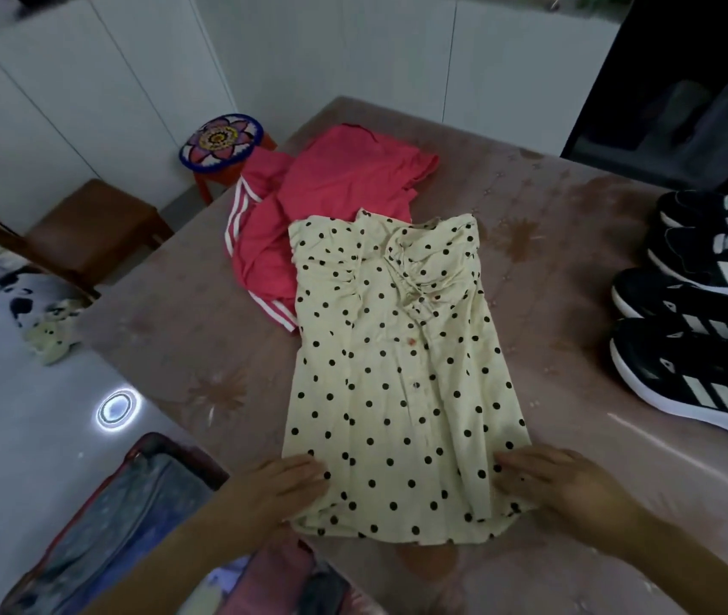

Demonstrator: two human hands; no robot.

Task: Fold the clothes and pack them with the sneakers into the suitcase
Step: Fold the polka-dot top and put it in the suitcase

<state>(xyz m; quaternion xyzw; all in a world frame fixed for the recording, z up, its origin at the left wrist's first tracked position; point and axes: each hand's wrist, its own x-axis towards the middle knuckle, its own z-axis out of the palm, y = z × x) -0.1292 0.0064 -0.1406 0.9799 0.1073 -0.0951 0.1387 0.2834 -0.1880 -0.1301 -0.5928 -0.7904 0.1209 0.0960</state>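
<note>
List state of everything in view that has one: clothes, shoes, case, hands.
polka-dot dress: flat on table, front up, not packed
pink clothes: unfolded, rumpled, partly under the dress
black sneakers: four, upright on table, not packed
suitcase: open, below table edge
left hand: fingers straight, pressing dress hem
right hand: fingers straight, pressing dress hem

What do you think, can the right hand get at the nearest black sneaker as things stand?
Probably yes. The right hand rests on the polka-dot dress hem, and the nearest black sneaker sits on the same table to its right, with only bare tabletop between them.
</note>
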